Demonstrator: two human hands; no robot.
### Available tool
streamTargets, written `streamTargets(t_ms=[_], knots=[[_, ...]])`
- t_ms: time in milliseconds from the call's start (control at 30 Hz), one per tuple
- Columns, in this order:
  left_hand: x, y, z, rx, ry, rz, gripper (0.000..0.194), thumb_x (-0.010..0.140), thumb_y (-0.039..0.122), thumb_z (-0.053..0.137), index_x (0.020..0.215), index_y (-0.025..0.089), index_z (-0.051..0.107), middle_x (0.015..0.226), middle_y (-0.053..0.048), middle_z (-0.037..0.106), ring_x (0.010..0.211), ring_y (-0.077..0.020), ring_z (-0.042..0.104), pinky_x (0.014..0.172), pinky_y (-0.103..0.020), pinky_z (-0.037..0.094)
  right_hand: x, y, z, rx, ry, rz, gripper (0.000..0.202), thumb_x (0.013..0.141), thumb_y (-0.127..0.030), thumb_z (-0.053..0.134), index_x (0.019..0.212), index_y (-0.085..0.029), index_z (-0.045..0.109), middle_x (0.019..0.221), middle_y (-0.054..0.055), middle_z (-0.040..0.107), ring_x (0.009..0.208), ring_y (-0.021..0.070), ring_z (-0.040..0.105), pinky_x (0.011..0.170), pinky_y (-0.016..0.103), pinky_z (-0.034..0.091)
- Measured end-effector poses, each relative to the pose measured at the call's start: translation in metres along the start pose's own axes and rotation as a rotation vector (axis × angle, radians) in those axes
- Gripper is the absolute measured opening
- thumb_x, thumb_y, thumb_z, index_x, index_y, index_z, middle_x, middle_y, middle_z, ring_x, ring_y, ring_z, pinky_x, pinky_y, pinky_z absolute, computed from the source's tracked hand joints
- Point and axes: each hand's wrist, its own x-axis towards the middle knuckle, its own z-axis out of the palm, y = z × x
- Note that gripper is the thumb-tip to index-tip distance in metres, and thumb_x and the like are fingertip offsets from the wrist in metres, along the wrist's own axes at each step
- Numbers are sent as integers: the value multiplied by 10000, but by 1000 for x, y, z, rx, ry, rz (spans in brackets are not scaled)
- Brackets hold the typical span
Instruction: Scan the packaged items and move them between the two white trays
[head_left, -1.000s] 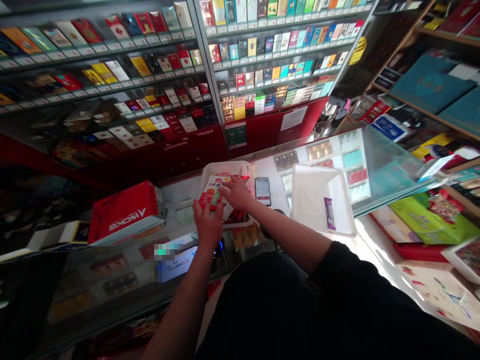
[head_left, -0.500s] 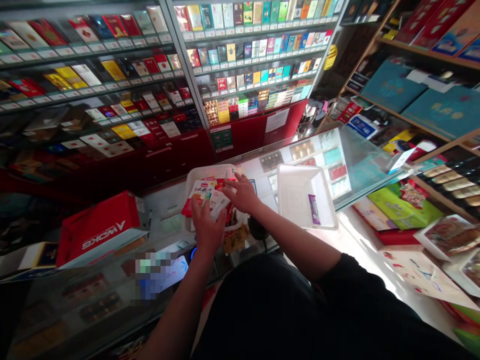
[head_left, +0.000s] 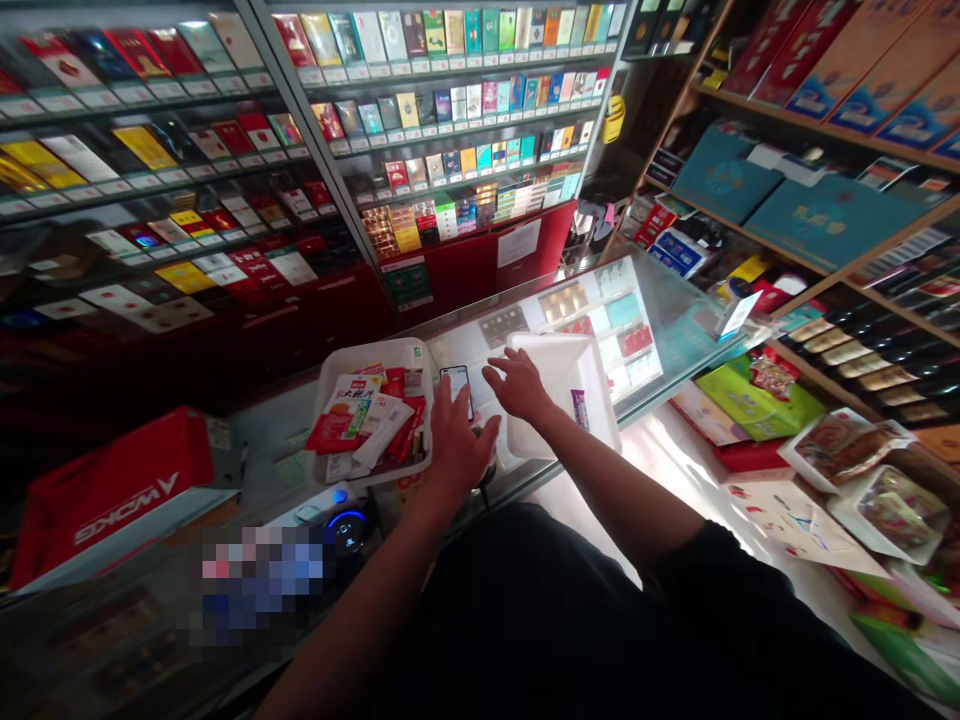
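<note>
My left hand (head_left: 459,440) is at the right edge of a white plastic basket (head_left: 330,365), fingers apart and nothing in them. Inside that basket lie several red and white snack packets (head_left: 352,392), with a pale narrow packet (head_left: 384,437) on top. A smartphone (head_left: 455,378) lies on the counter just beyond my left fingertips. My right hand (head_left: 519,385) hovers over the left side of a second white plastic basket (head_left: 564,362), its fingers stretched out and holding nothing. A small purple-wrapped bar (head_left: 580,408) lies in this basket.
The baskets stand on a glass display counter (head_left: 645,370). To the left sits a red shoebox-like carton (head_left: 120,490). A round dark device with a blue light ring (head_left: 349,532) is near its front. Shelves of cigarette packs (head_left: 450,100) line the back.
Both hands have left the packets in the left basket and moved right, the right hand reaching the other basket. The head view has turned, and the phone shows more fully.
</note>
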Motion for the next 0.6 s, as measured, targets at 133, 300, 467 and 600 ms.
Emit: streamTargets(t_ms=[133, 300, 467, 600], knots=[[2, 24, 42, -18, -105, 52, 701, 935, 446, 689, 1543, 155, 499, 1707, -211, 382, 1610, -392, 321, 1321, -606, 261, -2, 45, -31, -73, -33, 49, 423, 1032, -487, 575, 1291, -233, 793, 1443, 126, 687, 1472, 327, 504, 1283, 543, 305], [8, 55, 81, -25, -344, 40, 636, 961, 397, 627, 1524, 121, 523, 1533, -217, 602, 1438, -369, 570, 1238, -539, 427, -4, 97, -67, -178, -120, 108, 373, 1001, -339, 605, 1286, -182, 786, 1402, 145, 716, 1369, 314, 610, 1218, 495, 411], [18, 80, 111, 22, -575, -67, 551, 989, 399, 590, 1481, 150, 572, 1381, -187, 717, 1291, -364, 682, 1102, -493, 529, -4, 125, -86, -311, -243, 223, 408, 1007, -252, 575, 1367, -142, 732, 1444, 189, 685, 1322, 330, 660, 1115, 466, 513], [32, 93, 138, 146, -806, -90, 487, 998, 453, 560, 1371, 151, 646, 1307, -208, 744, 1198, -365, 717, 975, -437, 561, 1, 139, -85, -472, -429, 317, 433, 958, -249, 695, 1372, -123, 708, 1340, 242, 728, 1169, 333, 745, 961, 412, 593]])
